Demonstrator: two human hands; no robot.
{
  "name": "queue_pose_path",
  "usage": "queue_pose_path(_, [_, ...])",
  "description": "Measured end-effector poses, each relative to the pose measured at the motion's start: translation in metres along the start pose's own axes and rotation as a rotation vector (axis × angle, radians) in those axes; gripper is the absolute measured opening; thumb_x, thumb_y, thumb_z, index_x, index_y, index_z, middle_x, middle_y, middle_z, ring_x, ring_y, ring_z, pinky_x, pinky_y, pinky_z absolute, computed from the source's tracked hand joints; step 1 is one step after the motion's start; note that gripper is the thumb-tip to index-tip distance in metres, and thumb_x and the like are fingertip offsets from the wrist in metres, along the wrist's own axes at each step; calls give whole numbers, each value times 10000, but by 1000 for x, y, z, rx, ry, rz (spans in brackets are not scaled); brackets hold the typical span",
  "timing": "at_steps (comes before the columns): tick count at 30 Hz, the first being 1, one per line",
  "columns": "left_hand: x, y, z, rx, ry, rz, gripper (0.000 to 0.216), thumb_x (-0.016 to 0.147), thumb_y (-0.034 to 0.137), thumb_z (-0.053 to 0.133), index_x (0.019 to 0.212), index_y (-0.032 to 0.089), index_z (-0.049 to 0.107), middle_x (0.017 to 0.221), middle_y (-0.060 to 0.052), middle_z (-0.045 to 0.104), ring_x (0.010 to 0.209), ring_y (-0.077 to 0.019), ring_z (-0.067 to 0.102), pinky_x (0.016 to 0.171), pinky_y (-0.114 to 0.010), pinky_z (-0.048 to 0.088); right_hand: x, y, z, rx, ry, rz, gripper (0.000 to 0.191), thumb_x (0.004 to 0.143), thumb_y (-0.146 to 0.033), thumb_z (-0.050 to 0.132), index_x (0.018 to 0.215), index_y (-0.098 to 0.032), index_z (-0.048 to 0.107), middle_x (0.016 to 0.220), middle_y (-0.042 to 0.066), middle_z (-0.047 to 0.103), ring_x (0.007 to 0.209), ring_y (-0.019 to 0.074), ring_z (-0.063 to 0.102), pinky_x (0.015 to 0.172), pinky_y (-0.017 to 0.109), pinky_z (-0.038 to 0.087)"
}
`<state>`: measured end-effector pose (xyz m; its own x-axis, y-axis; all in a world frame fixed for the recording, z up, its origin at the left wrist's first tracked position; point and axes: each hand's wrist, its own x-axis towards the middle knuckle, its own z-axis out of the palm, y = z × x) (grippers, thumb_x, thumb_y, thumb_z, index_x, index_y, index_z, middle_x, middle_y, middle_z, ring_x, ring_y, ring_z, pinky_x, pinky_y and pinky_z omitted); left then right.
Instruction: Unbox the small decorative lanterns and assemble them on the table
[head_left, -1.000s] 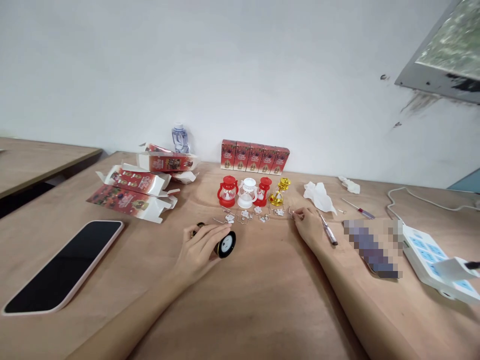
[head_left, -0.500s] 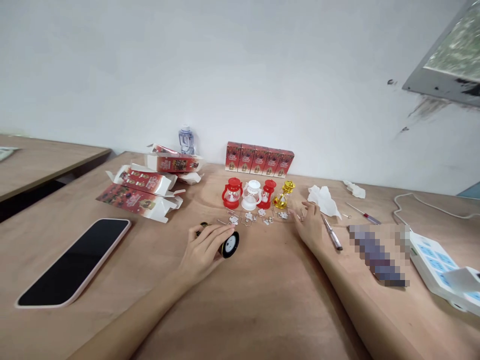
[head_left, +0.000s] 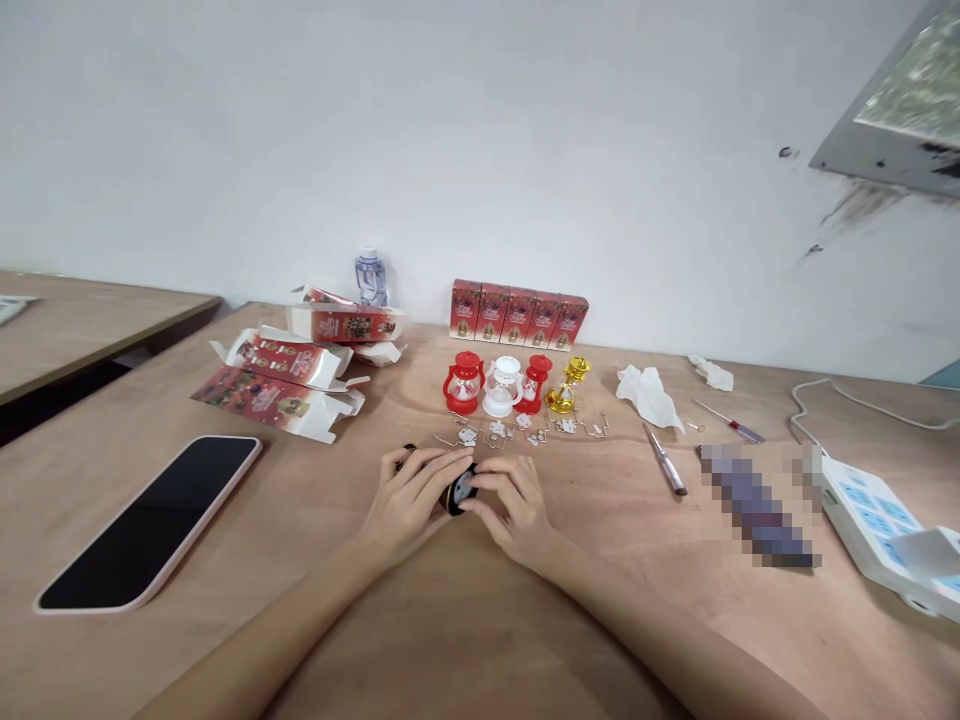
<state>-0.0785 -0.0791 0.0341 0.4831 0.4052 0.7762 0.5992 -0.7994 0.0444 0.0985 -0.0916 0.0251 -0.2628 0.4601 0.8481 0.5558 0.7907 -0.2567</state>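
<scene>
Dial: centred on the black piece (head_left: 460, 490); 12 o'clock toward the wall.
Right hand (head_left: 517, 508), change: half a second ago beside the small parts (head_left: 466, 437) at about 2 o'clock; now at the black piece. Whether it brought a part along cannot be told.
Bearing on the work: by judgement, one-handed holding has become two-handed handling, centred on the round end.
Black piece, place: low over the tabletop (head_left: 480, 640), between both hands; whether it rests on the wood is hidden.
Black piece, look: black with gold trim, tipped onto its side; round end with a pale grey inset facing 4 o'clock; far end showing past the knuckles toward 10 o'clock; middle covered.
Left hand (head_left: 409, 508): fingers wrapped over the body, grasping it.
Right fingers: bent, tips and thumb at opposite edges of the round end; firmness of grip not discernible.
Lanterns, upright: red lantern (head_left: 463, 388) at 12 o'clock; white lantern (head_left: 502, 390) toward 1; gold lantern (head_left: 568, 386) near 2.
Screwdriver (head_left: 666, 462): just short of 3 o'clock, well apart from either hand.
</scene>
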Motion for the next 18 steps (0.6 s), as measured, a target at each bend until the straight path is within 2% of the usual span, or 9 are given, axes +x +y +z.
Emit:
queue_pose_path(3, [0,-1,0,-12,-3,-1,324,933,262,475,1248,194,495,1085,-85,706,950,-191,622,811,-347,296,-1,3,-1,11,9,-1,78,882,-224,575,946,-215,619,880,48,667,807,166,615,710,320,463])
queue_pose_path(7, [1,0,-2,-31,-14,-2,338,916,254,504,1248,195,491,1076,-84,708,935,-189,629,804,-337,302,-1,7,-2,-1,12,-82,87,881,-199,571,936,-198,638,948,78,679,892,171,633,755,320,521])
queue_pose_path(13, [-2,5,-1,-84,12,-13,371,896,251,538,1255,173,486,1093,-94,701,902,-173,641,794,-321,332,1,15,-6,-67,10,-342,85,864,-152,584,918,-124,643,1013,140,701,1019,189,645,816,307,580])
queue_pose_path(18, [-2,9,-3,-82,31,-21,368,887,219,547,1246,168,487,1069,-100,706,858,-166,638,767,-316,348,1,15,-8,-232,-5,-539,122,847,-57,532,903,-37,638,994,217,696,1128,273,603,877,343,585])
